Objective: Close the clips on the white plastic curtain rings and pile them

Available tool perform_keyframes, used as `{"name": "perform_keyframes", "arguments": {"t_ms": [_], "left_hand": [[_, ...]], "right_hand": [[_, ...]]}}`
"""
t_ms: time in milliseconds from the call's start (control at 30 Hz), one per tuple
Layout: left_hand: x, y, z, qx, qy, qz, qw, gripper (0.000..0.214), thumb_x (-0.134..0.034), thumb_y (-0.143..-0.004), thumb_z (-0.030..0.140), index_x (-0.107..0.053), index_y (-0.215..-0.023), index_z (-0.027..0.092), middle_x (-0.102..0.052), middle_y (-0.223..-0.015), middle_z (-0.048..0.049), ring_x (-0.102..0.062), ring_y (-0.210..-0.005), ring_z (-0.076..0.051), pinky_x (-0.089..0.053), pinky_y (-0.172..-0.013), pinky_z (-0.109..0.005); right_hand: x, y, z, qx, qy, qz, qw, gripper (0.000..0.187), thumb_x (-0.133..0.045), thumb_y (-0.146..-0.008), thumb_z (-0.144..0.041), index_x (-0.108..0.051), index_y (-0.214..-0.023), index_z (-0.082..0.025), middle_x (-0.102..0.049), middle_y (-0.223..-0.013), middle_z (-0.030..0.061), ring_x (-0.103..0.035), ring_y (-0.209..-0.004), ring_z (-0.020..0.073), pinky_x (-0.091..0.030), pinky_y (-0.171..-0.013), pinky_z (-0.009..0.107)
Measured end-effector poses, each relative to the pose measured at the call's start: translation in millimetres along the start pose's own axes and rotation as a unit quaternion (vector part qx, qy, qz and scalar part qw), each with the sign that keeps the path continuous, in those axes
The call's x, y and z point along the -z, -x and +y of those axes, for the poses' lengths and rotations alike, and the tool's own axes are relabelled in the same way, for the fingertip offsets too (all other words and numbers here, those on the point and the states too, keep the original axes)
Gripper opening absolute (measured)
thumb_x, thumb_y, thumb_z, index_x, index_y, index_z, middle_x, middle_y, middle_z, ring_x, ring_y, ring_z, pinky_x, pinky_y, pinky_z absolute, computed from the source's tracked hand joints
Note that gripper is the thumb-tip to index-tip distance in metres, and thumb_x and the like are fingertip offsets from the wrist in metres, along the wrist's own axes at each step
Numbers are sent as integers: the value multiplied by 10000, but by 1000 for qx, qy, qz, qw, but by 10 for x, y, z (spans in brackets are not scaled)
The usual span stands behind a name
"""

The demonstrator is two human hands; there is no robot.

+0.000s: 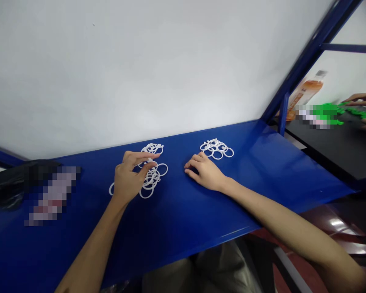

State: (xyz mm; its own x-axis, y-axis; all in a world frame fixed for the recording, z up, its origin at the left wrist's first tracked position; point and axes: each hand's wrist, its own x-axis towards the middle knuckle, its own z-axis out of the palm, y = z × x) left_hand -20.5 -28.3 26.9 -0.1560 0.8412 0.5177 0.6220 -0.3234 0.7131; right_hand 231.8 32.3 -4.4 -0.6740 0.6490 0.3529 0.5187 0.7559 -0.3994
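My left hand (128, 175) hovers over the left part of the blue table, its thumb and forefinger apart above a loose pile of white plastic rings (152, 179). A small white piece shows between those fingertips, but it seems to belong to the rings behind; no grip on it is visible. Part of the pile is hidden by this hand. My right hand (205, 171) rests on the table with loosely bent fingers and nothing visible in them. Just beyond it lies another group of white rings (217, 154). A smaller cluster of white rings (154, 148) sits behind my left hand.
The blue table (183, 219) meets a white wall at the back. A black plastic bag (15, 183) and a blurred-out item (53, 195) lie at left. Past a blue frame post (283, 114), another person's hands (364, 99) are among green pieces (326, 112), near an orange drink bottle (308, 93).
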Motion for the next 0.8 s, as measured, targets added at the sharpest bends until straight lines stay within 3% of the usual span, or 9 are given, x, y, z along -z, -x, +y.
{"name": "perform_keyframes", "arguments": {"t_ms": [100,200,367,533,700,800], "left_hand": [[-71,2,-14,106,177,28,978,293,-812,-757,357,-624,-936,220,-772,-893,-18,-737,-857,-176,-549,-782,-294],[-174,28,-21,179,276,40,943,377,-859,-692,391,-592,-877,199,-762,-752,-21,-725,-757,-154,-520,-659,-230],[-382,123,101,254,376,-3,891,471,-890,-630,445,-579,-868,182,-754,-722,-23,-502,-437,-42,-403,-458,-176],[-514,203,190,305,442,-52,842,481,-876,-638,477,-579,-874,180,-755,-751,-13,-281,-284,10,-242,-306,-168],[-514,214,205,330,454,-64,825,466,-877,-639,463,-574,-856,184,-754,-773,-6,-267,-262,17,-208,-268,-158],[-457,182,227,344,455,-77,818,409,-855,-676,435,-586,-853,182,-732,-737,9,-263,-265,20,-214,-277,-150]], "right_hand": [[16,0,-11,3,-16,13,1000,159,-589,-966,-272,-680,-1028,-158,-647,-957,89,-538,-927,224,-487,-896,404],[70,18,-80,27,-69,21,997,215,-579,-975,-294,-633,-1145,-175,-640,-1056,90,-584,-968,212,-518,-885,386],[97,49,-283,57,-155,22,986,373,-611,-961,-377,-537,-1282,-204,-606,-1157,88,-632,-923,174,-560,-827,343],[-49,29,-344,36,-167,48,984,255,-609,-964,-360,-587,-1165,-204,-600,-1085,68,-623,-838,150,-549,-783,318],[-142,3,-317,36,-202,48,978,166,-609,-965,-347,-642,-1036,-201,-587,-1000,42,-584,-742,118,-522,-720,269],[-97,-23,-311,21,-227,103,968,154,-571,-986,-318,-645,-959,-186,-610,-998,54,-599,-791,131,-518,-754,274]]}}
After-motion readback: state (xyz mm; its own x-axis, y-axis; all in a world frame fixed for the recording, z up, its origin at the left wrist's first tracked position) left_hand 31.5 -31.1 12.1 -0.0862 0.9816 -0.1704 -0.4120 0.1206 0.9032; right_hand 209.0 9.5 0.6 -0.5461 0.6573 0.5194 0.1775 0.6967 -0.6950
